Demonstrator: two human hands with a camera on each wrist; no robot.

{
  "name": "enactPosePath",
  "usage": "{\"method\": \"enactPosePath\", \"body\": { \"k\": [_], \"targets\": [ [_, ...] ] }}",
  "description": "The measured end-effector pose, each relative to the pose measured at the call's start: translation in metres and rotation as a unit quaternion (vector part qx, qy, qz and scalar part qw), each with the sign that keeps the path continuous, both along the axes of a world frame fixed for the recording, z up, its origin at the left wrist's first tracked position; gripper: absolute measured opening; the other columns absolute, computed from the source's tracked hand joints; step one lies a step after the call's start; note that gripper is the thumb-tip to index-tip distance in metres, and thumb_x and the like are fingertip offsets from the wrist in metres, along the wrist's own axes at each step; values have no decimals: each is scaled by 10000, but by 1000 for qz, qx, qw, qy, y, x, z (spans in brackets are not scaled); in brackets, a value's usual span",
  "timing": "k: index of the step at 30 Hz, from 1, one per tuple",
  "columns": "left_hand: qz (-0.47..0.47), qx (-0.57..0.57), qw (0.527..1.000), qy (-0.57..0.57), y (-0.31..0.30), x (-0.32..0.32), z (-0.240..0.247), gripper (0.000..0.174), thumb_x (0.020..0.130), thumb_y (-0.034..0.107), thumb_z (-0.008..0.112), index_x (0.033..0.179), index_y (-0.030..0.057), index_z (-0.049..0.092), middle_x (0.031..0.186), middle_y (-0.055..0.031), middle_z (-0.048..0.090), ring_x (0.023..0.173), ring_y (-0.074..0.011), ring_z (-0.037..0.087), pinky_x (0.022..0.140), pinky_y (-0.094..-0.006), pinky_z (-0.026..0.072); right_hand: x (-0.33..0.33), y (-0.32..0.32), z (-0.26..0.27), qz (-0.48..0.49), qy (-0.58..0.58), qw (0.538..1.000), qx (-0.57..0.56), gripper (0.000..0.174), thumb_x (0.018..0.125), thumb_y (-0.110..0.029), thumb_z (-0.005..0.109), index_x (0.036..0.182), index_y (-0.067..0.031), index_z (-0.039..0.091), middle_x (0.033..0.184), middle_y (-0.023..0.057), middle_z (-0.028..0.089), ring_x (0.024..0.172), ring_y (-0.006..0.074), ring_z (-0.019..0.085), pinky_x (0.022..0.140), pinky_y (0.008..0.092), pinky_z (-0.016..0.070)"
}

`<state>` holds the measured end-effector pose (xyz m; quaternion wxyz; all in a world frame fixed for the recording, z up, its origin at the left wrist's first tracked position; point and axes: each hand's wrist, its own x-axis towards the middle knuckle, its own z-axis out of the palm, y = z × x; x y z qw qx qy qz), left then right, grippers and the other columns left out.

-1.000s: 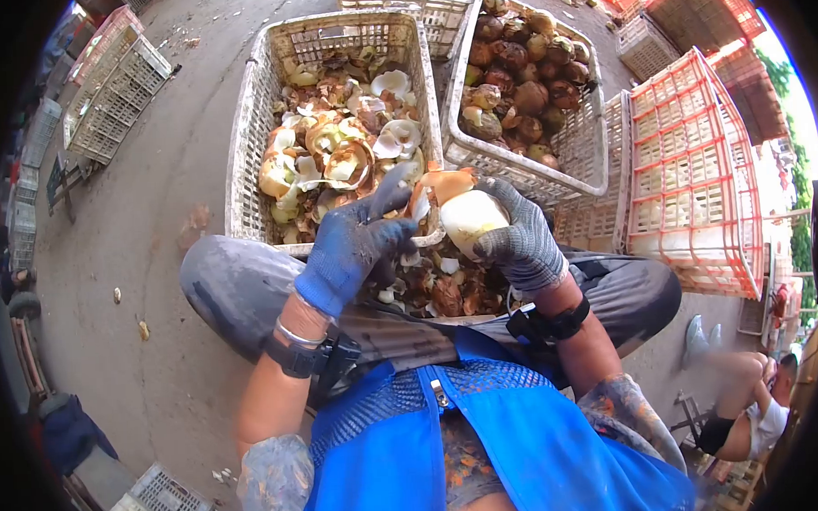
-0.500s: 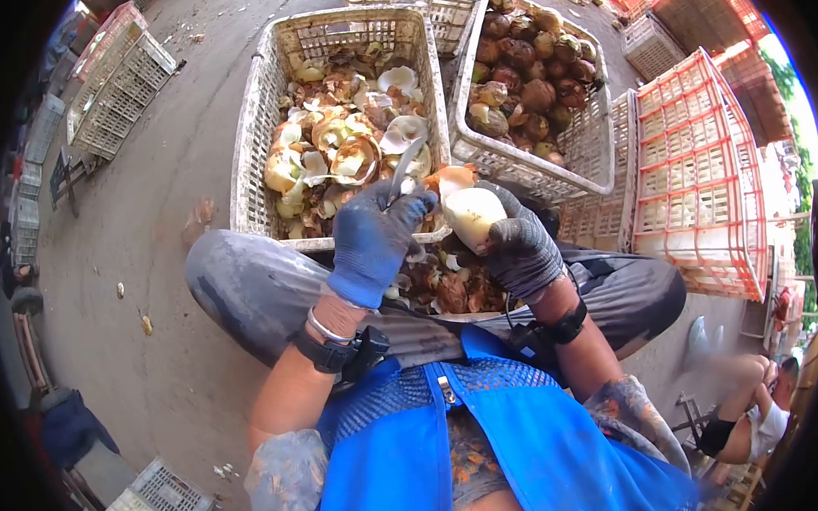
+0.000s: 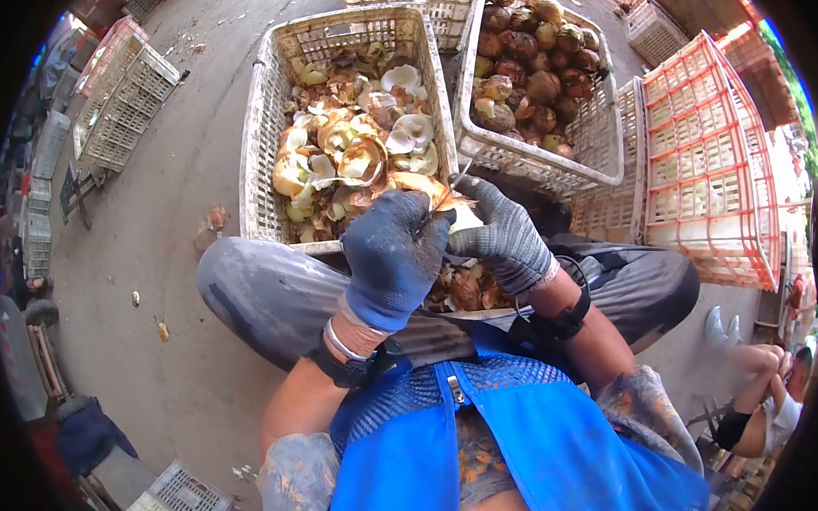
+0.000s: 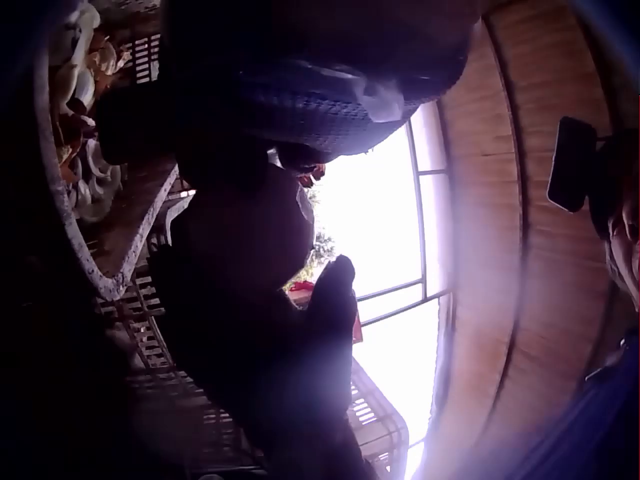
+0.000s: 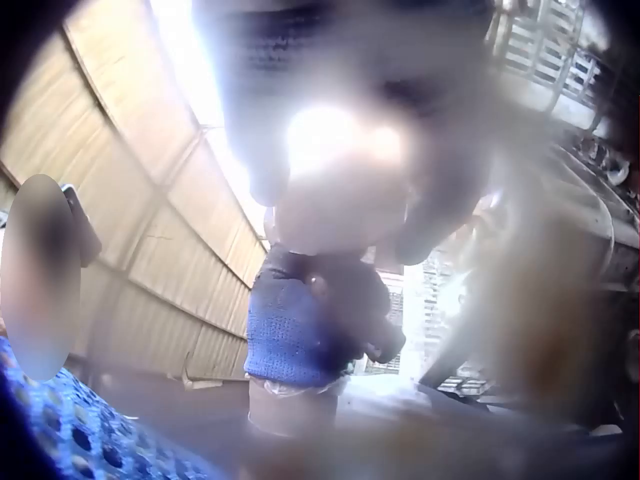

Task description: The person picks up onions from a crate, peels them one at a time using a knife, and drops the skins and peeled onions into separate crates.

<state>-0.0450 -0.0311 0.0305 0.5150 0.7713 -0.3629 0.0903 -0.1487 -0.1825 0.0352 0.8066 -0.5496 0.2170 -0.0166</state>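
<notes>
My left hand (image 3: 393, 252), in a dirty blue glove, grips a small knife whose thin blade (image 3: 463, 172) shows only in part past the knuckles; its handle is hidden. My right hand (image 3: 503, 234), in a grey striped glove, holds a pale, partly peeled onion (image 3: 464, 219) up against the left hand. Brown-orange skin (image 3: 425, 185) hangs at the onion's far side, over the crate edge. In the right wrist view the onion (image 5: 340, 205) is blurred, with the blue-gloved left hand (image 5: 300, 320) below it. The left wrist view is mostly dark silhouette.
A white crate (image 3: 254, 162) of onion peels stands in front of my knees. Right of it, another crate (image 3: 615, 163) holds several unpeeled onions (image 3: 543, 87). More peels (image 3: 469, 289) lie between my legs. Netted crates (image 3: 707, 155) stand at right; a person (image 3: 761, 396) sits beyond.
The left hand has moved right, up against the onion and right hand. The knife blade, raised over the peels half a second ago, is now at the onion's far side.
</notes>
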Motion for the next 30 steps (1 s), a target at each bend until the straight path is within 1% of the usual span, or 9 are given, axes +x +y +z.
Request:
{"method": "enactPosePath", "body": {
  "k": [5, 9, 10, 14, 21, 23, 25, 28, 30],
  "targets": [
    [50, -44, 992, 110, 0, 18, 18, 159, 840, 125, 809, 825, 10, 701, 681, -136, 651, 604, -324, 646, 589, -381, 510, 4, -5, -1, 21, -32, 961, -275, 960, 682, -257, 912, 1462, 71, 458, 1312, 159, 638, 1151, 217, 635, 1006, 353, 521],
    [77, 123, 987, -73, 4, 62, -13, 240, 897, 263, 781, 914, 30, 725, 704, -171, 676, 646, -354, 681, 577, -415, 524, -1, 2, 9, -3, -88, 995, -50, 1036, 663, -340, 926, 1489, 51, 438, 1300, 150, 652, 1179, 218, 632, 1026, 353, 509],
    [88, 208, 974, -39, 5, 67, -12, 337, 893, 308, 774, 1092, 40, 729, 733, -179, 690, 647, -367, 684, 564, -437, 525, -2, 1, 21, -11, -61, 997, -34, 1038, 666, -345, 923, 1501, 30, 434, 1293, 149, 653, 1164, 204, 637, 998, 340, 523],
    [-9, 108, 980, -169, 23, 44, 6, 436, 896, 219, 733, 1298, 59, 686, 681, -143, 656, 577, -325, 653, 521, -429, 502, -2, -6, 19, -62, -59, 993, 85, 984, 672, -264, 890, 1501, 19, 442, 1256, 128, 663, 1119, 187, 647, 958, 325, 544],
    [-49, 292, 930, -219, 31, 18, 19, 544, 790, 81, 773, 1328, 88, 691, 667, -116, 617, 559, -288, 615, 531, -413, 492, 1, -10, 10, -40, -22, 999, 6, 966, 650, -181, 875, 1500, 12, 457, 1304, 143, 649, 1165, 186, 627, 1006, 323, 517],
    [-73, 244, 965, -64, 32, 21, 9, 455, 864, 129, 768, 1309, 70, 693, 788, -112, 719, 642, -228, 682, 604, -336, 544, -1, -9, 7, 26, -64, 950, -306, 1015, 622, -203, 909, 1506, 5, 453, 1333, 148, 640, 1198, 206, 615, 1049, 339, 489],
    [-142, 173, 943, 246, 35, 30, -5, 404, 929, 184, 747, 1304, 45, 686, 901, -83, 764, 738, -129, 687, 695, -297, 553, -3, -9, 5, 37, -57, 945, -319, 1063, 596, -241, 936, 1509, 2, 449, 1347, 153, 637, 1221, 223, 610, 1077, 350, 471],
    [-179, -26, 863, 472, 32, 25, 0, 375, 930, 230, 756, 1218, -6, 711, 830, -83, 735, 713, -157, 696, 642, -309, 554, -2, -12, -1, 32, -48, 967, -247, 1042, 604, -219, 942, 1499, -1, 456, 1354, 167, 636, 1239, 223, 611, 1078, 354, 473],
    [-182, -41, 853, 488, 25, 24, -6, 395, 949, 233, 737, 1258, -8, 691, 901, -79, 743, 790, -134, 674, 724, -292, 544, 0, -8, 18, 84, -43, 943, -319, 1044, 606, -208, 946, 1502, -2, 451, 1341, 162, 642, 1244, 217, 609, 1079, 355, 474]
  ]
}}
